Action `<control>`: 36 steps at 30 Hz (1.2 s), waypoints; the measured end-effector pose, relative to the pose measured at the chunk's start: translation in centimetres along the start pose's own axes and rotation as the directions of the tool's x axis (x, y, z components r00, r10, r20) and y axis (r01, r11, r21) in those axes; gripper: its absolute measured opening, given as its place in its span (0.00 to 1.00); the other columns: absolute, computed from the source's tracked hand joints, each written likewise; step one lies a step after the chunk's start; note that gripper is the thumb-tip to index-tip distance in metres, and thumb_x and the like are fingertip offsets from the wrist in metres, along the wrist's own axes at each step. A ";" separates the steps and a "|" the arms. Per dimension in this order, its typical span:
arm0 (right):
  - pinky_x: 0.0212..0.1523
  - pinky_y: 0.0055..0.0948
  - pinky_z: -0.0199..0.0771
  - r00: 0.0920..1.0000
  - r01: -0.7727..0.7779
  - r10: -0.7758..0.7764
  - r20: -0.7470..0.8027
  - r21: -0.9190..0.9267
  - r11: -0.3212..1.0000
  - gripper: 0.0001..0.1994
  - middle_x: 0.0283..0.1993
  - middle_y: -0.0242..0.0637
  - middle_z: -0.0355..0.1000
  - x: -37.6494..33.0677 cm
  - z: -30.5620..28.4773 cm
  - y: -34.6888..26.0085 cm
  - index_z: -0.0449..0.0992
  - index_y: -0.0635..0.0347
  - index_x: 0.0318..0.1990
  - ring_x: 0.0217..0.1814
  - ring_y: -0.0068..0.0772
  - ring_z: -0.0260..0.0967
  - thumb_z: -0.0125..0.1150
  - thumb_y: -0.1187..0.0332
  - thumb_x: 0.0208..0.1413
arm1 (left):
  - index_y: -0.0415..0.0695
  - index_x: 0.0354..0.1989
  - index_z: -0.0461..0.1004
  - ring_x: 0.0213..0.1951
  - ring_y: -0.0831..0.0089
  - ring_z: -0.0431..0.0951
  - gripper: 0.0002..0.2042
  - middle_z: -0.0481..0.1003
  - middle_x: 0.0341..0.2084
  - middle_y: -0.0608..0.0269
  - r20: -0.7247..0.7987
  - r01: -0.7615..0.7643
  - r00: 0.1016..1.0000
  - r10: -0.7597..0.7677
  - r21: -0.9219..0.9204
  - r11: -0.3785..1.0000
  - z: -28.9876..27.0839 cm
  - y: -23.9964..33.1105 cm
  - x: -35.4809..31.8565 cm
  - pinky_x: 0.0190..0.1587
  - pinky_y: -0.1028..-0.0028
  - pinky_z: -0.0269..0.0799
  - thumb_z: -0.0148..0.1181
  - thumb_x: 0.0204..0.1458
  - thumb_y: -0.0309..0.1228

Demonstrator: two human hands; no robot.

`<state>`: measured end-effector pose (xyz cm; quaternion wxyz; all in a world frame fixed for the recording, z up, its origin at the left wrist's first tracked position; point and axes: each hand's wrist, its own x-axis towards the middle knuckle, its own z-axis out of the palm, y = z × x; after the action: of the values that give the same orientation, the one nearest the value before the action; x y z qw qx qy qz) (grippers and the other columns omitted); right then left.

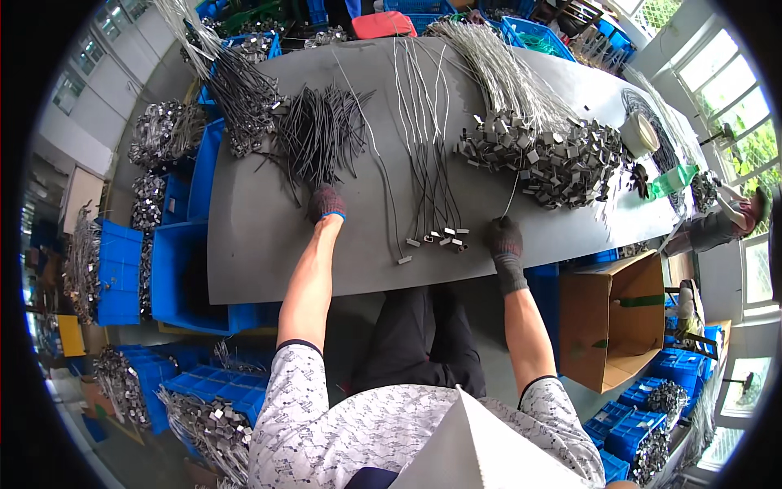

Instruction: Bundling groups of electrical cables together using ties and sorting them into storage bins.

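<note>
My left hand (327,204), in a dark knitted glove, is closed at the gathered near end of a bundle of thin black cables (322,134). My right hand (505,238), also gloved, is closed on a thin silver wire (512,194) that rises toward a big pile of silver metal blocks (562,159). Between my hands lie several loose cables (423,167), black at the near part and silver farther off. Small metal blocks (448,237) sit at their near ends. One separate cable ends in a block (404,260) near the table edge.
The grey table (252,261) curves before me. Blue crates (183,273) with cable bundles line the left. An open cardboard box (615,318) stands at the right. A green bottle (674,180) and a pale tub (639,134) lie far right, near another person (721,224).
</note>
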<state>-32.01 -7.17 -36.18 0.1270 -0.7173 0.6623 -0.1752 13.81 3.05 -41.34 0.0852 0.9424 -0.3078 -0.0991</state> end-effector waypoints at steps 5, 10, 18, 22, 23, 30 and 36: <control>0.31 0.25 0.71 0.894 -0.375 0.060 0.445 0.667 0.644 0.12 0.33 0.33 0.75 -9.6 -1.8 6.9 0.78 0.63 0.41 0.31 0.23 0.70 0.58 0.62 0.60 | 0.46 0.30 0.78 0.32 0.62 0.80 0.11 0.80 0.31 0.55 0.217 -0.110 0.962 0.166 -0.248 0.963 1.9 -2.5 -0.6 0.30 0.63 0.75 0.61 0.52 0.40; 0.41 0.51 0.71 0.980 0.049 -0.029 0.198 -0.100 0.994 0.10 0.37 0.56 0.73 -31.0 -7.2 18.4 0.72 0.63 0.44 0.41 0.63 0.71 0.48 0.74 0.56 | 0.46 0.29 0.76 0.22 0.76 0.74 0.06 0.77 0.26 0.65 0.624 0.623 0.762 0.170 -0.779 0.068 -2.2 -0.5 -10.4 0.22 0.74 0.68 0.64 0.50 0.33; 0.50 0.45 0.75 0.561 -0.216 0.475 0.678 -0.435 0.874 0.13 0.45 0.53 0.78 -53.2 -13.7 27.8 0.80 0.60 0.42 0.51 0.54 0.75 0.55 0.67 0.52 | 0.45 0.33 0.74 0.27 0.73 0.78 0.02 0.76 0.25 0.65 0.223 0.259 0.636 0.739 -0.963 0.068 0.3 15.6 -31.5 0.33 0.75 0.76 0.61 0.55 0.28; 0.53 0.43 0.74 0.612 -0.376 0.471 0.636 -0.290 0.880 0.20 0.50 0.55 0.76 -57.5 -10.6 29.0 0.77 0.58 0.52 0.56 0.54 0.73 0.58 0.63 0.52 | 0.45 0.40 0.71 0.29 0.68 0.80 0.07 0.76 0.25 0.63 0.725 0.671 0.484 0.490 -0.667 0.324 5.8 22.1 -39.3 0.32 0.66 0.80 0.61 0.55 0.27; 0.53 0.43 0.74 0.618 -0.378 0.466 0.633 -0.281 0.882 0.20 0.50 0.55 0.76 -58.6 -9.6 29.5 0.77 0.58 0.52 0.56 0.54 0.73 0.58 0.63 0.52 | 0.45 0.42 0.69 0.28 0.67 0.81 0.08 0.76 0.25 0.63 0.731 0.644 0.542 0.414 -0.678 0.354 6.6 22.7 -40.9 0.31 0.64 0.80 0.60 0.55 0.27; 0.52 0.46 0.74 0.270 -0.239 0.472 0.839 -0.416 0.877 0.19 0.52 0.53 0.75 -62.0 -9.7 31.5 0.79 0.56 0.49 0.58 0.54 0.72 0.58 0.57 0.54 | 0.39 0.28 0.71 0.21 0.71 0.79 0.10 0.77 0.21 0.59 0.299 0.360 0.880 0.369 -0.927 -0.109 -0.4 25.6 -39.2 0.21 0.69 0.75 0.57 0.60 0.30; 0.55 0.45 0.72 0.460 -0.270 0.485 0.744 -0.403 0.874 0.16 0.51 0.53 0.75 -58.9 -11.0 30.7 0.80 0.56 0.48 0.57 0.54 0.72 0.56 0.66 0.53 | 0.42 0.39 0.71 0.24 0.74 0.78 0.07 0.77 0.25 0.63 -0.114 -0.030 0.948 0.298 -0.962 -0.270 -9.6 27.1 -32.2 0.29 0.73 0.79 0.55 0.63 0.33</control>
<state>-68.04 49.24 -43.81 0.3754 -0.5564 0.6812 0.2924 -24.67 1.66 -21.68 0.7781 0.4461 -0.2430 -0.3695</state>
